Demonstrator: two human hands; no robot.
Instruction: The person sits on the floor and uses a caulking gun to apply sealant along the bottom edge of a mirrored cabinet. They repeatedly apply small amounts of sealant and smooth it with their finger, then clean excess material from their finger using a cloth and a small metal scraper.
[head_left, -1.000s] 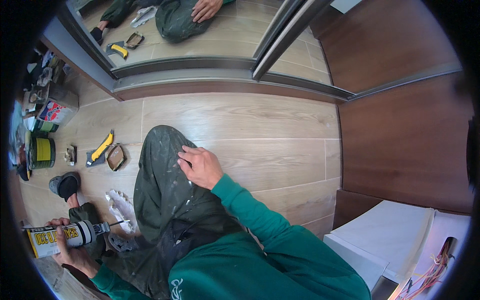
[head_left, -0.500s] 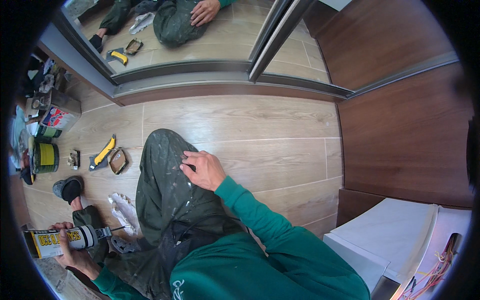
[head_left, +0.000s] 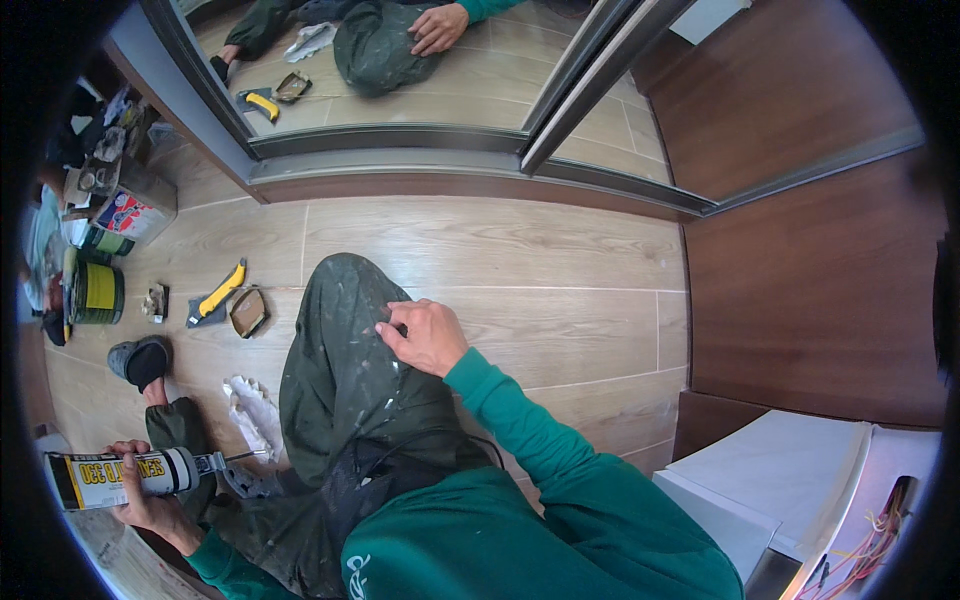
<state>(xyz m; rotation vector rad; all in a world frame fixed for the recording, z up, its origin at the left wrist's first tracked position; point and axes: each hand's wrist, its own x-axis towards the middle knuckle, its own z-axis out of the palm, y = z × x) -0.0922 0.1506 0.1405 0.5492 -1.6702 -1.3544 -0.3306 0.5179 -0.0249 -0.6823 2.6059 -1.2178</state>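
My left hand (head_left: 150, 508) is closed around a sealant cartridge (head_left: 172, 472) at the lower left. The cartridge is black, white and yellow and lies level; a thin metal rod sticks out from its right end toward a crumpled white paper (head_left: 254, 418) on the floor. My right hand (head_left: 428, 338) rests on my raised knee in dark, stained trousers, holding nothing, its fingers loosely bent and apart. Beyond the paper lie a yellow-handled utility knife (head_left: 222, 288) on a dark flat scraper-like piece, and a small brown open box (head_left: 249, 313).
Cans, including one with a yellow-green label (head_left: 100, 293), and a metal tin (head_left: 137, 212) crowd the left. A mirrored sliding door (head_left: 400, 145) stands ahead, a brown wood panel (head_left: 810, 290) at right. Near right are a white box (head_left: 755, 480) and loose coloured wires (head_left: 875, 535).
The whole view has shifted slightly, so the scene sits a little to the right. My right hand's fingers are somewhat more bent on the knee. My left hand still grips the cartridge.
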